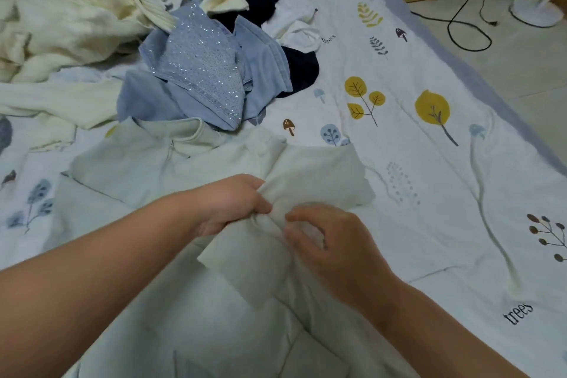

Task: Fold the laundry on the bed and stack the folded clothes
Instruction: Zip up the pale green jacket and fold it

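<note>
The zip top [147, 181] lies spread on the bed [429, 193], nearest the viewer. Both hands meet on its sleeve [322, 175], which lies folded across the top's right side: left hand [227, 205] to the left, right hand [325, 242] just beside it. Behind the top sits a heap: sequinned garment [199, 67] in the middle, knitwear [67, 18] to its left, dark garment [294, 70] and, apparently, a small top [300, 34] to its right. The floor [521, 55] lies right of the bed, with a cable [460, 31] and fan base [537, 9] on it.

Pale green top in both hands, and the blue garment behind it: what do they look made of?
Pale green top: looks like soft matte knit, perhaps cotton jersey; it bunches in soft folds where the left hand and right hand grip it. Blue garment: soft fabric scattered with small glinting sequins or studs; fibre unclear.
</note>
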`<state>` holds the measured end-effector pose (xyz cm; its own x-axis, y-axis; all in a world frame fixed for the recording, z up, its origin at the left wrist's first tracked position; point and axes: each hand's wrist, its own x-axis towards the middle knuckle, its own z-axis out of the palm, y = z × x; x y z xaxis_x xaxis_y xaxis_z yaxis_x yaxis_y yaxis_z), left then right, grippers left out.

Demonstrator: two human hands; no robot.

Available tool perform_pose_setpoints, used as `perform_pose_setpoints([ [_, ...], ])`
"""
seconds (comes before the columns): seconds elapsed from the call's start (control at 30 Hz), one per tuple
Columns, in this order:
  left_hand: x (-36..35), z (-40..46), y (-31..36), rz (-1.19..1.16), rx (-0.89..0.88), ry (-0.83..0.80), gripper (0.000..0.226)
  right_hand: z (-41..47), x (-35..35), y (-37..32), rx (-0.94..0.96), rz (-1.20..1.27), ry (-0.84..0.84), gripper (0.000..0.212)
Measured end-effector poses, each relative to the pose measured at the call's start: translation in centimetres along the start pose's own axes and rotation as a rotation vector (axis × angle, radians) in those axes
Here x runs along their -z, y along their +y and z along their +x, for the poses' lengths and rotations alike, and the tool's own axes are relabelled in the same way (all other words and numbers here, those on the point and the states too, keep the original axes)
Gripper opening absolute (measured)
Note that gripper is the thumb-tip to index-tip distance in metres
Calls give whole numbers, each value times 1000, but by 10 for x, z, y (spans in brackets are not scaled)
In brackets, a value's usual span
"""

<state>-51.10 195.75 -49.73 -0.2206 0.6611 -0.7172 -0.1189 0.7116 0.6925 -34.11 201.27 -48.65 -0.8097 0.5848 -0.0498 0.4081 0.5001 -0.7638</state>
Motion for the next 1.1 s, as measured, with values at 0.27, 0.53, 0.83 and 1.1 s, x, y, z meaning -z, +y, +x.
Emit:
perform_pose_setpoints([
  [0.27,81,-72,-89,-165,261,-46,23,47,-12,25,-180,-196,90,33],
  [0.53,117,-96,-170,839,382,-33,35,85,-45,27,-187,-414,-67,56],
  [0.83,101,-65,-172,692,35,381,30,132,-67,30,-271,-438,-35,35],
  [1.1,125,-99,-201,264,459,-220,4,147,-89,-3,253,-532,156,16],
])
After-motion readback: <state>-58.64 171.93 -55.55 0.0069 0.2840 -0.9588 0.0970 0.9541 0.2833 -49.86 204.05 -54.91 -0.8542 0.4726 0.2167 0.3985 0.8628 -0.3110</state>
